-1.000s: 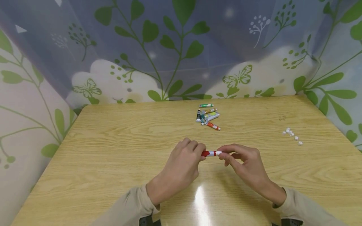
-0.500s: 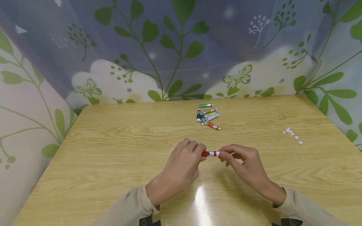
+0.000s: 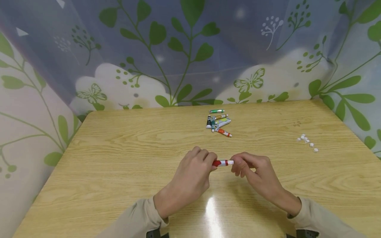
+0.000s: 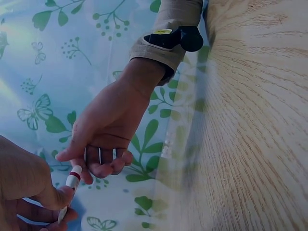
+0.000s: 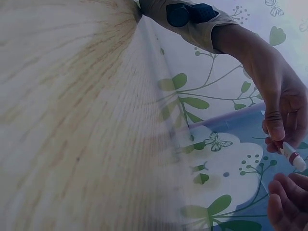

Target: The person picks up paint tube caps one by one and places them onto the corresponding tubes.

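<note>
My left hand (image 3: 191, 175) grips a red and silver paint tube (image 3: 221, 163) above the table, its white cap (image 3: 231, 162) pointing right. In the left wrist view, the white cap (image 4: 77, 170) shows above a red band at the tube's end. My right hand (image 3: 259, 172) is at the cap end, with bent, relaxed fingers. Its thumb and index finger stand apart around the cap, as the left wrist view shows. Seen from the right wrist, the cap (image 5: 299, 163) is exposed just above the fingertips. The tube's rear end is hidden inside the left hand.
Farther back on the wooden table (image 3: 119, 158) lies a loose group of paint tubes, including a green tube (image 3: 216, 111) and an orange-red tube (image 3: 224, 132). Several small white caps (image 3: 306, 140) are scattered at the right. A patterned curtain (image 3: 190, 72) encloses the table.
The right thumb and fingers have loosened and shifted slightly off the cap, which now shows more fully. The left hand keeps its hold on the tube, almost unmoved.
</note>
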`<state>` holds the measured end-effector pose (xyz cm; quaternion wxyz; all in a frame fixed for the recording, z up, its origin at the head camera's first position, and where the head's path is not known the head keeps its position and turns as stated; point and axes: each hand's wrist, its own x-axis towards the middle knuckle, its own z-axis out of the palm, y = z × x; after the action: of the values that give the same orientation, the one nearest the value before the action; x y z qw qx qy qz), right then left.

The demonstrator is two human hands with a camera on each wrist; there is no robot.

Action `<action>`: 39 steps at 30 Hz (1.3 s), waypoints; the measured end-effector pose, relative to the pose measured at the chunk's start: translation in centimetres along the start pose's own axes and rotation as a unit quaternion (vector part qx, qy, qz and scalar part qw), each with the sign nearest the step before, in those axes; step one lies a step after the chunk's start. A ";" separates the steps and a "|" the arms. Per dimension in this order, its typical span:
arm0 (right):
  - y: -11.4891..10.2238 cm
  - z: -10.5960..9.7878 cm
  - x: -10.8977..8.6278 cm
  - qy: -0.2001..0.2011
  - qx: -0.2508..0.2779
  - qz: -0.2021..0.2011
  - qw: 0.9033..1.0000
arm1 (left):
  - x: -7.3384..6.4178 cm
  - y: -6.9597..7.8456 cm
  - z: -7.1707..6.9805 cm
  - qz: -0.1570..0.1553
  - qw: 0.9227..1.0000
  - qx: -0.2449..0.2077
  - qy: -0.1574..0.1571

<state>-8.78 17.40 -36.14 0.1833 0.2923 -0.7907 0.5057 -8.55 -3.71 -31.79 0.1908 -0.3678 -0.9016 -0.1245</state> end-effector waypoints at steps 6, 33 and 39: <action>-0.1 -0.4 0.0 -0.018 -0.017 0.001 1.000 | -0.1 0.0 0.0 -0.003 1.000 -0.003 0.003; -0.1 -0.3 0.1 -0.025 -0.053 -0.025 0.998 | -0.2 -0.1 0.0 0.003 1.000 0.003 0.001; 0.0 -0.1 0.1 -0.020 -0.052 -0.049 0.997 | -0.2 -0.1 -0.1 0.003 1.000 0.007 -0.001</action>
<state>-8.81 17.49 -36.01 0.2072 0.3306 -0.8044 0.4480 -8.46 -3.88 -31.82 0.1929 -0.3690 -0.9016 -0.1172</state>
